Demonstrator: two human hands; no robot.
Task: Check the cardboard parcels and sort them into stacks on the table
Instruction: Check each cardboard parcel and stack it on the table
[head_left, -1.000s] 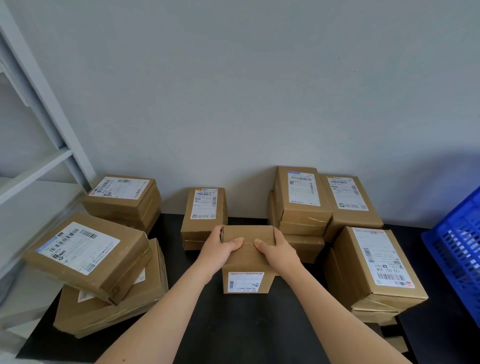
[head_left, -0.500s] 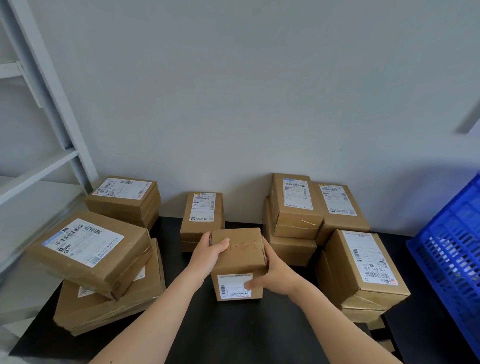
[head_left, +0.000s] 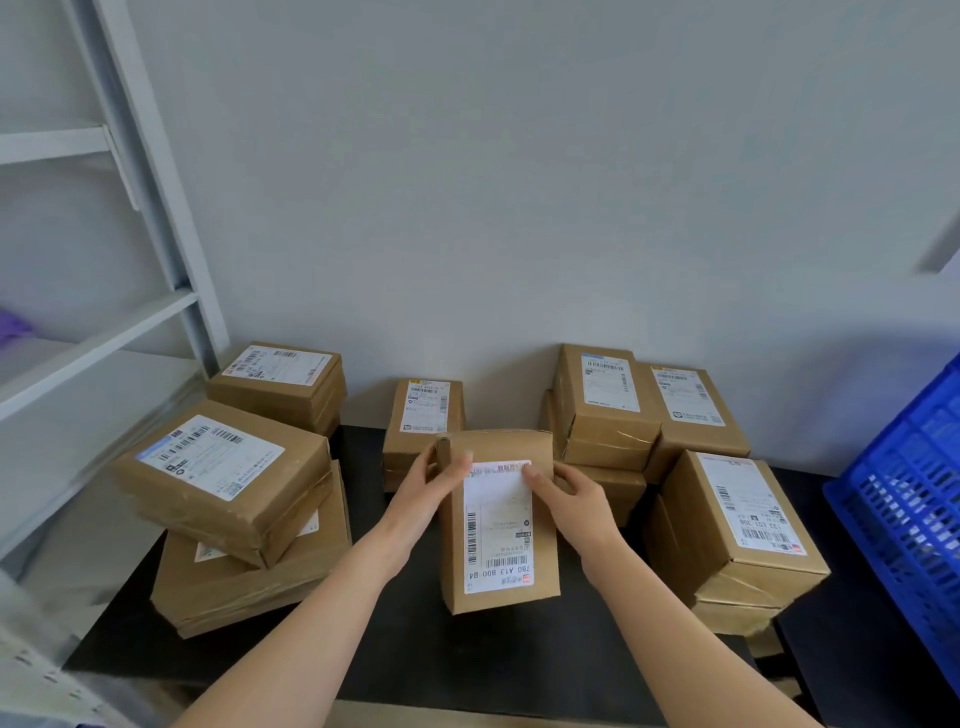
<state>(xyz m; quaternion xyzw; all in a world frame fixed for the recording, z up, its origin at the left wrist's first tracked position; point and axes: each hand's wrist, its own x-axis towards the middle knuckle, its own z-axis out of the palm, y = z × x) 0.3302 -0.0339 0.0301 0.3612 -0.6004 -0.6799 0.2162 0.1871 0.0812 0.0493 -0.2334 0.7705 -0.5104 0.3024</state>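
Observation:
A small cardboard parcel (head_left: 498, 592) stands on end in the middle of the black table (head_left: 415, 665), its white shipping label facing me. My left hand (head_left: 431, 493) grips its upper left edge, thumb on the front. My right hand (head_left: 574, 499) grips its upper right side, with the thumb lying on the label's top. Other labelled parcels lie around it: a tilted stack at the left (head_left: 218, 478), one at the back left (head_left: 280, 384), a small one behind the held parcel (head_left: 423, 410), a stack at the back right (head_left: 602, 405) and a large one at the right (head_left: 737, 530).
A grey metal shelving unit (head_left: 150, 208) stands at the left. A blue plastic crate (head_left: 909, 509) sits at the right edge. A pale wall closes off the back of the table.
Both hands have turned the small parcel from lying with its brown top up to standing on end with the label facing me, and brought it slightly nearer.

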